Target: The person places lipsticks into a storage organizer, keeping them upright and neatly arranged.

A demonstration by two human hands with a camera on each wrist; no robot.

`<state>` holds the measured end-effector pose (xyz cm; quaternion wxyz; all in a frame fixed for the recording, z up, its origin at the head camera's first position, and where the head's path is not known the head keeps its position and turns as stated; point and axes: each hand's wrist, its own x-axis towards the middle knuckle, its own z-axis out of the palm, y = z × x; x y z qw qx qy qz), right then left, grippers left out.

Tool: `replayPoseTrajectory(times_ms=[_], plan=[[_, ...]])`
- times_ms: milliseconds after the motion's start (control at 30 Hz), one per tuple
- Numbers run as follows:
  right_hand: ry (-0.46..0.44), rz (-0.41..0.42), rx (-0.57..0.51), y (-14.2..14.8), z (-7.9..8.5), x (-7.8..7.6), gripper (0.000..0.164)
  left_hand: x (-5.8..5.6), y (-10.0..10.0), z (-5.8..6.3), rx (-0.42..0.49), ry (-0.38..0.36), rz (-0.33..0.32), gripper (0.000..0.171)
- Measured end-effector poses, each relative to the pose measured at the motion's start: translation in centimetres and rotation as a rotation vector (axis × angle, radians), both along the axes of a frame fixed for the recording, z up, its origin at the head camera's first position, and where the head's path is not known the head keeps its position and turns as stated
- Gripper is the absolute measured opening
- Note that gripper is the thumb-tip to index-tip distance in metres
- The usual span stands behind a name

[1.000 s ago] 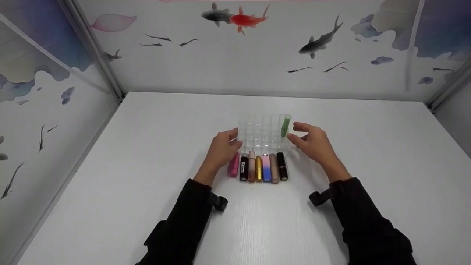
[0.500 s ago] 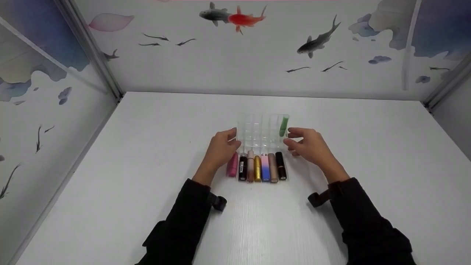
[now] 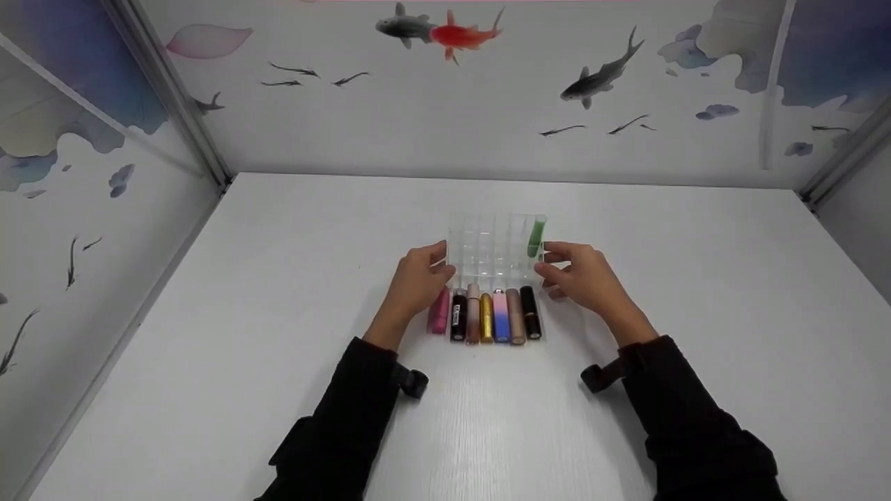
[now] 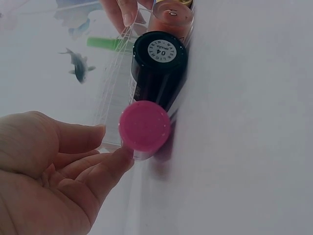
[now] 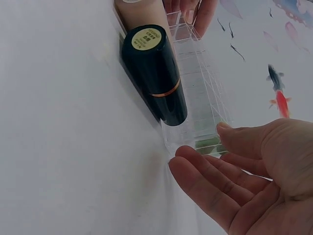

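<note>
- Clear plastic gridded organiser [image 3: 487, 247], centre: my left hand [image 3: 421, 278] and right hand [image 3: 585, 277] pinch its ends, thumbs slightly parted from fingers.
- Uneven grip could tip it, sliding the slim green tube [image 3: 536, 236], far right, or jostling the near row of multicoloured cosmetic tubes [image 3: 486, 317].

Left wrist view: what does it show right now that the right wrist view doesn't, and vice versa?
Left wrist only: the pink tube, the black tube with a white label, and the orange-brown tube beyond it.

Right wrist only: the black tube with a copper band, the beige tube, and the red fish print.

Both: the clear organizer, the green tube, the white tabletop, the left hand and the right hand.
</note>
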<state>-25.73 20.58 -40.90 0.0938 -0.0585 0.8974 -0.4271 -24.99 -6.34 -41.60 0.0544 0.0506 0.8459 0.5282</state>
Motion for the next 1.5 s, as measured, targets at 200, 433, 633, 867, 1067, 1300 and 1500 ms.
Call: replayPoseTrajectory(times_ms=[200,433,633,867,1067,1300,1500], plan=[[0.028,0.014,-0.03,0.2,-0.1,0.2,0.056,0.1,0.0,0.0,0.015,0.015,-0.003,0.051],[-0.019,-0.004,-0.018,0.1,0.0,0.2,0.053,0.0,-0.1,0.1,-0.009,0.018,-0.002,0.051],[-0.032,-0.006,0.001,0.0,0.1,0.3,0.052,0.2,-0.8,1.0,-0.188,0.062,-0.003,0.053],[-0.048,-0.012,-0.002,0.1,0.2,0.3,0.052,0.8,-1.5,2.3,-0.421,0.032,-0.039,0.055],[-0.069,-0.019,-0.01,0.0,0.1,0.3,0.052,1.1,-1.6,2.1,-0.521,0.015,-0.064,0.054],[-0.084,-0.02,-0.034,0.0,0.0,0.2,0.052,1.2,-1.4,1.8,-0.565,-0.029,-0.049,0.043],[-0.094,-0.021,-0.024,0.0,0.2,0.2,0.052,1.2,-1.4,1.8,-0.569,-0.03,-0.034,0.038]])
